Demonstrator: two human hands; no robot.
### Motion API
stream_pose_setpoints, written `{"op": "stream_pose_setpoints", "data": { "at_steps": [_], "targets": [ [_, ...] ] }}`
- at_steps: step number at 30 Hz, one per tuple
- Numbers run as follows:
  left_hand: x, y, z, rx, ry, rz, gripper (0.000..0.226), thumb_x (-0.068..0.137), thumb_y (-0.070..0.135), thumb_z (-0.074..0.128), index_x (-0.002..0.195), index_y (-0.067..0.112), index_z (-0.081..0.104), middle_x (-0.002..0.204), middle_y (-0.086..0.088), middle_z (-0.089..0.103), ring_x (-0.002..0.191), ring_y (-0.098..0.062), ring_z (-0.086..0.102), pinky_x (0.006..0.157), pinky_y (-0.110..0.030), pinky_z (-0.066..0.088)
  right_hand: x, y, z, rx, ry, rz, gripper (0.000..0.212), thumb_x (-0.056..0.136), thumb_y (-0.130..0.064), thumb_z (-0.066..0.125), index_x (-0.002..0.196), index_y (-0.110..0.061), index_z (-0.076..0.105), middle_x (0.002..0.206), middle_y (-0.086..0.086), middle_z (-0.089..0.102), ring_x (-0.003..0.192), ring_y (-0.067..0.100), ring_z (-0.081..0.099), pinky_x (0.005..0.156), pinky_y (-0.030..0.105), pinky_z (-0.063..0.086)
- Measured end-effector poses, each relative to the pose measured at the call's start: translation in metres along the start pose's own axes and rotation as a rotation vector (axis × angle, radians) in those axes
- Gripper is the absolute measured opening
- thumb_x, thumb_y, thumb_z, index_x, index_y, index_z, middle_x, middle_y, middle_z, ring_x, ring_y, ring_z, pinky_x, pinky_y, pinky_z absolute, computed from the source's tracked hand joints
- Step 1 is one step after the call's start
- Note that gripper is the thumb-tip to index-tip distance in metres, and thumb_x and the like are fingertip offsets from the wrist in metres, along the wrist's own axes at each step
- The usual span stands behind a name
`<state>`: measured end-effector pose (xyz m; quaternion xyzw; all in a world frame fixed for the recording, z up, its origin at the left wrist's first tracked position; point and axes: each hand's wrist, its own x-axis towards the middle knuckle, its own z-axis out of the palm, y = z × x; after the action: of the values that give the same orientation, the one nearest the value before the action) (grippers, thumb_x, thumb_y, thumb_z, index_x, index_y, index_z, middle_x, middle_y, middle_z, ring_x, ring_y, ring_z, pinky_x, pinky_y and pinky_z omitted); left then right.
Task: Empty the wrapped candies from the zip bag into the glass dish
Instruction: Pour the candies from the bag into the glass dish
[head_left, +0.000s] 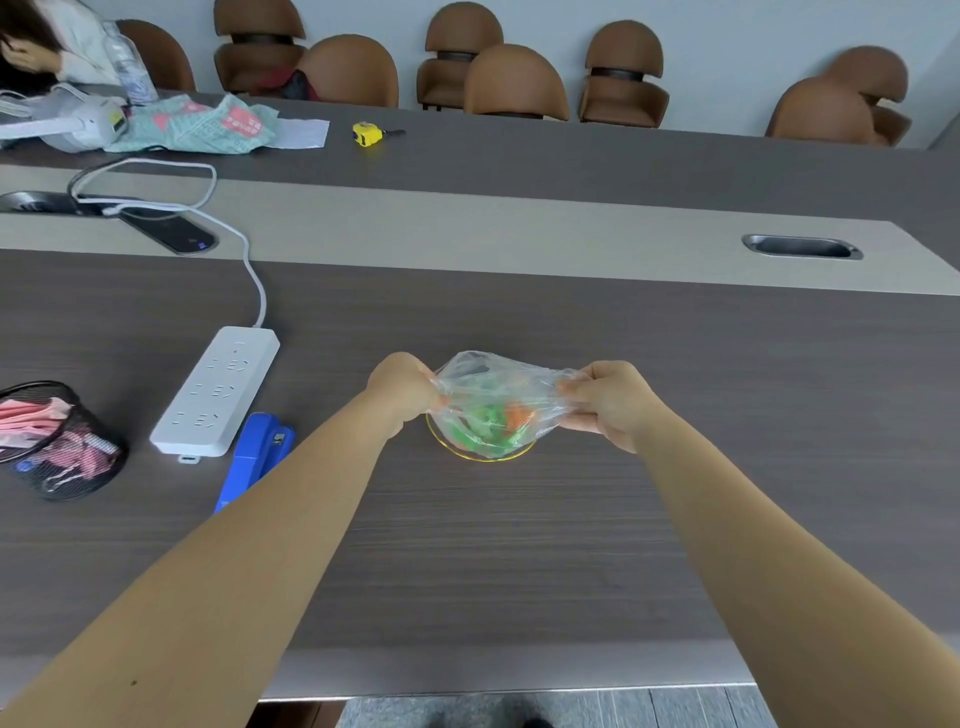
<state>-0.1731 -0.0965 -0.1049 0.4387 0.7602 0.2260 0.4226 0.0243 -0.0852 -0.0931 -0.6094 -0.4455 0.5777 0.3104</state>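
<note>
A clear zip bag (488, 384) hangs stretched between my two hands above the middle of the table. My left hand (402, 389) grips its left end and my right hand (610, 400) grips its right end. Green and orange wrapped candies (496, 418) show through the plastic; I cannot tell whether they lie in the bag or in the dish beneath. The glass dish (480, 457) stands directly under the bag. Only its yellow-tinted near rim shows; the rest is hidden by the bag.
A white power strip (215, 389) and a blue stapler (254, 457) lie left of my left arm. A black mesh pot (62, 441) with pink items stands at the far left. A phone (166, 228), a yellow tape measure (368, 134) and a seated person are farther back.
</note>
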Motion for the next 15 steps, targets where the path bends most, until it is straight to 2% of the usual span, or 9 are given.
{"op": "stream_pose_setpoints", "data": {
  "at_steps": [1,2,4,6,7,9,11,13,15],
  "targets": [
    [-0.002,0.002,0.0,0.054,0.011,-0.015,0.015,0.074,0.002,0.056,0.085,0.003,0.067,0.081,-0.013,0.06,0.074,-0.028,0.057,0.067,-0.028,0.048,0.001,0.0,0.0,0.032,0.004,-0.013,0.02,0.083,0.003,0.056,0.068,-0.006,0.047,0.09,0.014,0.058,0.071,0.02,0.06,0.053,0.02,0.057],
    [-0.005,0.005,0.0,0.085,0.021,-0.027,0.011,0.076,0.003,0.054,0.082,0.005,0.064,0.076,-0.011,0.054,0.069,-0.026,0.05,0.06,-0.027,0.041,0.002,0.001,0.0,0.042,0.015,-0.027,0.019,0.082,0.003,0.057,0.069,-0.006,0.047,0.087,0.012,0.058,0.073,0.02,0.06,0.057,0.021,0.057],
    [-0.003,0.006,-0.001,0.062,0.018,0.001,0.015,0.08,0.004,0.054,0.088,0.004,0.066,0.081,-0.012,0.053,0.075,-0.029,0.05,0.068,-0.03,0.045,0.004,0.0,0.001,0.073,0.049,-0.057,0.02,0.08,0.003,0.059,0.069,-0.008,0.047,0.081,0.009,0.058,0.075,0.021,0.06,0.066,0.026,0.056],
    [0.0,0.006,-0.003,-0.061,0.018,0.032,0.022,0.083,0.006,0.057,0.101,-0.003,0.065,0.09,-0.016,0.057,0.091,-0.033,0.058,0.093,-0.04,0.05,0.006,-0.003,0.001,0.12,0.066,-0.083,0.021,0.08,0.004,0.059,0.068,-0.008,0.047,0.077,0.009,0.056,0.076,0.021,0.059,0.071,0.029,0.055],
    [0.0,0.006,-0.005,-0.107,0.025,0.05,0.021,0.083,0.008,0.058,0.1,-0.003,0.064,0.094,-0.016,0.057,0.095,-0.032,0.059,0.097,-0.043,0.048,0.007,-0.005,0.002,0.136,0.069,-0.096,0.021,0.08,0.005,0.059,0.068,-0.008,0.047,0.077,0.009,0.056,0.077,0.022,0.058,0.072,0.03,0.055],
    [0.001,0.008,-0.006,-0.16,0.021,0.061,0.008,0.085,0.01,0.056,0.081,0.006,0.062,0.097,-0.015,0.057,0.093,-0.03,0.056,0.092,-0.041,0.05,0.008,-0.008,0.002,0.139,0.082,-0.119,0.022,0.079,0.006,0.059,0.068,-0.008,0.047,0.077,0.009,0.055,0.079,0.022,0.058,0.074,0.031,0.054],
    [0.002,0.011,-0.006,-0.221,0.015,0.051,0.021,0.088,0.01,0.053,0.067,0.013,0.052,0.098,-0.015,0.057,0.089,-0.028,0.055,0.082,-0.037,0.049,0.01,-0.011,0.002,0.124,0.101,-0.143,0.023,0.079,0.007,0.06,0.068,-0.009,0.047,0.078,0.008,0.053,0.085,0.024,0.058,0.078,0.033,0.054],
    [0.003,0.015,-0.007,-0.313,-0.004,0.057,0.025,0.089,0.007,0.05,0.065,0.012,0.049,0.099,-0.017,0.057,0.087,-0.029,0.057,0.082,-0.038,0.05,0.011,-0.015,0.003,0.103,0.127,-0.176,0.024,0.078,0.008,0.06,0.068,-0.01,0.047,0.077,0.007,0.051,0.088,0.025,0.055,0.083,0.035,0.052],
    [0.004,0.019,-0.008,-0.387,-0.02,0.08,0.026,0.089,0.004,0.049,0.065,0.01,0.048,0.09,-0.015,0.058,0.078,-0.026,0.058,0.086,-0.04,0.051,0.012,-0.019,0.003,0.084,0.157,-0.206,0.025,0.077,0.007,0.061,0.067,-0.011,0.046,0.074,0.005,0.049,0.086,0.025,0.054,0.087,0.037,0.053]
  ]
}}
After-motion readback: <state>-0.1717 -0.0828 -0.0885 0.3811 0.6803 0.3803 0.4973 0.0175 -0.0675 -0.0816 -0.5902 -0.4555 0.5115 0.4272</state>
